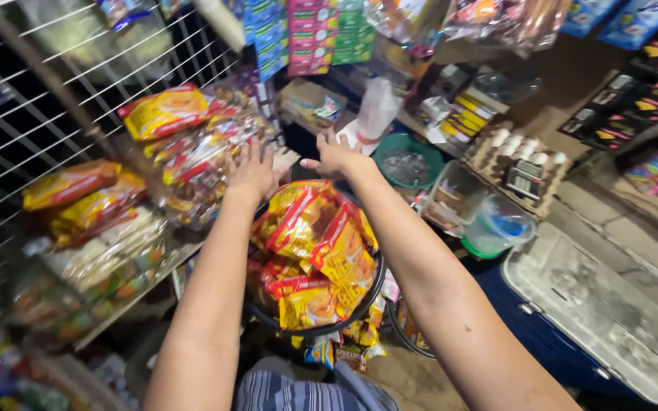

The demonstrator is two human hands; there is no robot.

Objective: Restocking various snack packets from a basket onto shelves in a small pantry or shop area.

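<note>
Fingers of both hands spread, holding nothing, left hand (pixel 250 172), right hand (pixel 334 156), above yellow-red snack packets (pixel 315 243) in black basket (pixel 371 293).

Snack packets (pixel 315 243) are lying heaped in a round basket (pixel 371 293) between both forearms, with a wire rack (pixel 55 68) standing left and an egg tray (pixel 523 164) sitting right.

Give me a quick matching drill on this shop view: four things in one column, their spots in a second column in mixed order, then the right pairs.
Things:
1. left hand
2. right hand
3. egg tray
4. green bowl

Places:
A. far right, on the counter
B. over the hanging snack packets
C. just right of the right hand
D. fingers spread, beyond the basket of yellow and red packets

Pairs: 1-B, 2-D, 3-A, 4-C
</note>
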